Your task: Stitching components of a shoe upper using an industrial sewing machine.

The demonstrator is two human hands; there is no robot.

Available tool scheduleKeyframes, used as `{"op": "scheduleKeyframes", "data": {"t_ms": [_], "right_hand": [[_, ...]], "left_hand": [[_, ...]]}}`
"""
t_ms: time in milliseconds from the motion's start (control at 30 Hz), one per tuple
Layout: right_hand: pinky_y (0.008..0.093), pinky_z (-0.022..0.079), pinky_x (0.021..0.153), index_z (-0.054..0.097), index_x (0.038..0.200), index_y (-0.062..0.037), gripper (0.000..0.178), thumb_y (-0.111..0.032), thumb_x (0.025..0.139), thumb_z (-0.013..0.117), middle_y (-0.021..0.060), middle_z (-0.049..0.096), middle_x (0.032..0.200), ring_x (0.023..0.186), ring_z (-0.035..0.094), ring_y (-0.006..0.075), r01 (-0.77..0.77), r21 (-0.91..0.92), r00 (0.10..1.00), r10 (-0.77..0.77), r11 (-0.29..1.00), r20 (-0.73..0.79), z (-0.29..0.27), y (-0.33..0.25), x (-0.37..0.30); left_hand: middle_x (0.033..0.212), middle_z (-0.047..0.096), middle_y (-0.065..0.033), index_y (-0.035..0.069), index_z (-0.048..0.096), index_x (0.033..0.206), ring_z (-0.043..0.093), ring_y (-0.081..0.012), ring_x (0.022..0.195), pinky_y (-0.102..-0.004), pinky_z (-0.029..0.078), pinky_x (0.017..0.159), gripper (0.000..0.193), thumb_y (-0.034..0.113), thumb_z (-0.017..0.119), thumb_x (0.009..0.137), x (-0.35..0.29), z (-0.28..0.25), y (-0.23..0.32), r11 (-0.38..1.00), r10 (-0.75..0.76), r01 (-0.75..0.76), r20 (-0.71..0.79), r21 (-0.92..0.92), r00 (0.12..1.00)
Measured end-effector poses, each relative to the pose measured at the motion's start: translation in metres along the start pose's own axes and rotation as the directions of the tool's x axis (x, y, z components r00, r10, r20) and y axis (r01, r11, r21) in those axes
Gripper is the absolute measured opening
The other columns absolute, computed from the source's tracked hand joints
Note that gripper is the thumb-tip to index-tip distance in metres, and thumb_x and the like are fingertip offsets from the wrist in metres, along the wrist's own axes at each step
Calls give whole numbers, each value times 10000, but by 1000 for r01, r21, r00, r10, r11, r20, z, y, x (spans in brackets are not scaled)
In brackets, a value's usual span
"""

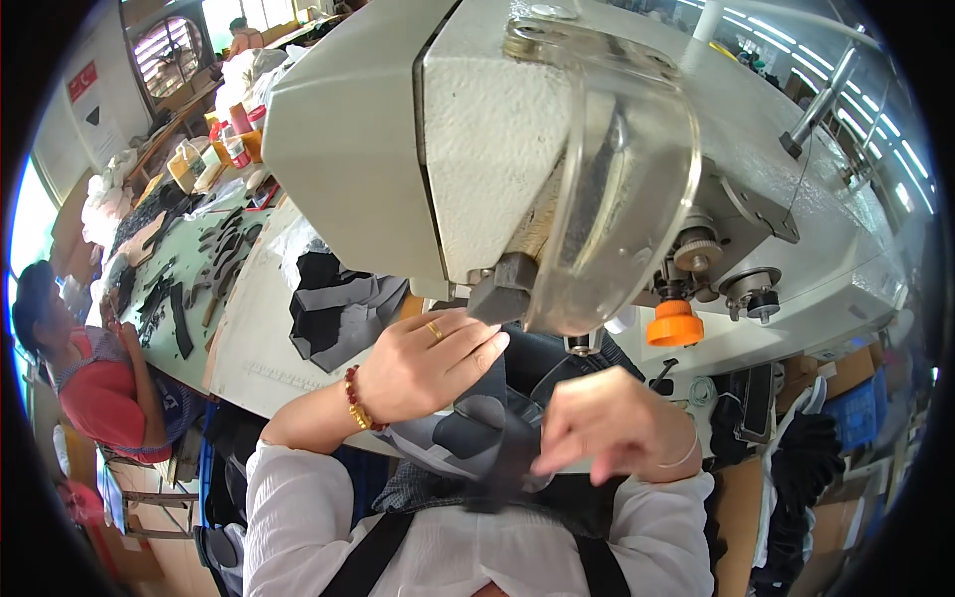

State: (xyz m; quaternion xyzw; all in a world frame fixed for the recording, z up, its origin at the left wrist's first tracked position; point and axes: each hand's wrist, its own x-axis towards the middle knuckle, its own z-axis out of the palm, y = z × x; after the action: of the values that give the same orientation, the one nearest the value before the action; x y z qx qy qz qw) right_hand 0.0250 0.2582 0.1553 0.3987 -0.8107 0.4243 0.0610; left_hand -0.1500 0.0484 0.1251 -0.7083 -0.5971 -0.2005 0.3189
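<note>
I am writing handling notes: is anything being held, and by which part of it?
It cannot be told: the left hand is over the grey-and-black material, its underside hidden; the right hand is blurred beside it.

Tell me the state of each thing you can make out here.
Left bare hand: palm down, fingers extended, near the white metal machine head.
Right bare hand: fingers bent, motion-blurred.
Grey-and-black sheet material between the hands: curved.
Curved clear plastic guard: hanging down from the machine head.
Flat black and grey pieces: overlapping on the pale tabletop.
Small black strips: scattered over the green tabletop.
</note>
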Motion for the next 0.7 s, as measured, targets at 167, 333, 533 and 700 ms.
{"op": "scheduleKeyframes", "data": {"t_ms": [167,333,533,700], "right_hand": [[456,418,612,650,859,-49,146,-21,749,741,95,638,822,697,605,326,-456,-589,779,-21,668,-627,27,66,-7],[456,415,663,652,872,-56,171,0,722,711,97,631,826,753,613,335,-356,-468,753,-48,809,-656,50,95,-21],[451,402,680,661,883,-62,186,-9,716,722,68,660,852,811,638,319,-422,-457,800,85,783,-594,43,76,-26],[432,380,663,718,968,-91,285,-30,691,752,14,703,872,741,646,259,-451,-408,799,154,794,-582,32,65,-19]], "left_hand": [[942,714,-53,31,762,1005,704,-182,866,-325,619,822,247,90,709,771,-1,10,-9,985,134,-108,-204,133,970],[946,751,-46,69,788,978,721,-176,860,-324,627,833,201,87,746,782,-11,19,-16,946,298,-232,-328,225,897],[927,756,-75,63,742,863,729,-207,856,-337,631,805,81,53,747,783,-17,26,-20,955,290,-235,-392,183,873],[923,753,-80,59,689,804,730,-216,850,-352,634,797,89,45,773,778,-20,28,-21,952,299,-246,-381,183,875]]}}
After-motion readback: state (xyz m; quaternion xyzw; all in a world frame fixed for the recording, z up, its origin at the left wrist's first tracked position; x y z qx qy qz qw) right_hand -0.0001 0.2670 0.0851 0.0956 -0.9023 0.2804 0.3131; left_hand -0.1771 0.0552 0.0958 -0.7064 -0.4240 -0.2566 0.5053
